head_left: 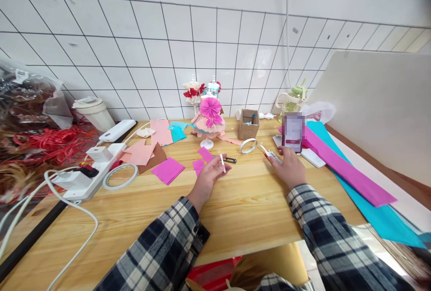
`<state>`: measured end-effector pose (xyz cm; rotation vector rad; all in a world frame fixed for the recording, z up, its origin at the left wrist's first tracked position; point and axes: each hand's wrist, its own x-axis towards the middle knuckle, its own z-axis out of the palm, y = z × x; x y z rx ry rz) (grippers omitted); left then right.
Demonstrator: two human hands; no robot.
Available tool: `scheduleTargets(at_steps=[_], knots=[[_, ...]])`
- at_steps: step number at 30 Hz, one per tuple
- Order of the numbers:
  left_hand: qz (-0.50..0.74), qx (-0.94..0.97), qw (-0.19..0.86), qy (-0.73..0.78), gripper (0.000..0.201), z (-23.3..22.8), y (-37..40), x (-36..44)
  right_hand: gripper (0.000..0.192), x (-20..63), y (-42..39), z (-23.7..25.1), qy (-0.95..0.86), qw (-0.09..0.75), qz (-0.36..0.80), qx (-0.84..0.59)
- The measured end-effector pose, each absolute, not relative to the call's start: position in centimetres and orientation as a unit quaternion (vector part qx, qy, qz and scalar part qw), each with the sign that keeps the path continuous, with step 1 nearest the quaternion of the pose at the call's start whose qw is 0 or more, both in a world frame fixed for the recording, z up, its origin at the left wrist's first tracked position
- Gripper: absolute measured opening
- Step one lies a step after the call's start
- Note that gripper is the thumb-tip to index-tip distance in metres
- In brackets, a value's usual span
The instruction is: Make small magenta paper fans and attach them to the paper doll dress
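Note:
My left hand (209, 175) is closed with a small white stick-like piece (222, 163) pinched upright at the fingertips. Just beyond it on the wooden table lie black scissors (230, 160), partly hidden by the hand, and small magenta paper pieces (198, 165). My right hand (292, 167) has its thumb and fingers around a slim white tube with a narrow nozzle (271, 154). Its index fingertip is close to the lower edge of a phone (293, 136) that leans upright; whether they touch I cannot tell.
A small dress form in pink paper (209, 122) stands at the back beside a cardboard box (248, 125). Tape rolls (248, 146) flank my hands. Left are a stack of magenta squares (168, 170) and a power strip (97, 172); right, long magenta paper (350, 169).

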<state>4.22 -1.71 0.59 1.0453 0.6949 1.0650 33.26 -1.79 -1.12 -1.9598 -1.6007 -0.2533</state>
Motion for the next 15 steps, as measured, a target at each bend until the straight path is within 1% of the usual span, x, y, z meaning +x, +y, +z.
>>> scheduleTargets(at_steps=[2, 3, 5, 7, 10, 12, 15], knots=[[0.474, 0.376, 0.749, 0.269, 0.042, 0.8, -1.7, 3.0, 0.040, 31.0, -2.5, -0.5, -0.666, 0.340, -0.123, -0.652], [0.471, 0.343, 0.771, 0.258, 0.042, 0.9, -1.7, 2.3, 0.036, 29.4, -2.8, -0.2, -0.705, 0.350, -0.122, -0.604], [0.468, 0.299, 0.794, 0.248, 0.039, 1.0, -1.6, 0.9, 0.029, 25.8, -3.2, 0.3, -0.781, 0.348, -0.108, -0.507], [0.470, 0.279, 0.801, 0.246, 0.037, 1.1, -1.4, -0.1, 0.028, 22.0, -3.0, 0.8, -0.828, 0.336, -0.089, -0.441], [0.489, 0.274, 0.791, 0.245, 0.035, 1.3, -1.0, -0.9, 0.033, 17.6, -1.9, 1.1, -0.847, 0.347, -0.066, -0.398], [0.502, 0.277, 0.781, 0.247, 0.035, 1.4, -0.7, -1.0, 0.039, 16.1, -1.1, 1.1, -0.835, 0.370, -0.048, -0.404], [0.511, 0.271, 0.774, 0.258, 0.036, 1.5, -0.6, -1.0, 0.036, 16.0, -0.5, 0.8, -0.834, 0.378, -0.043, -0.400]])
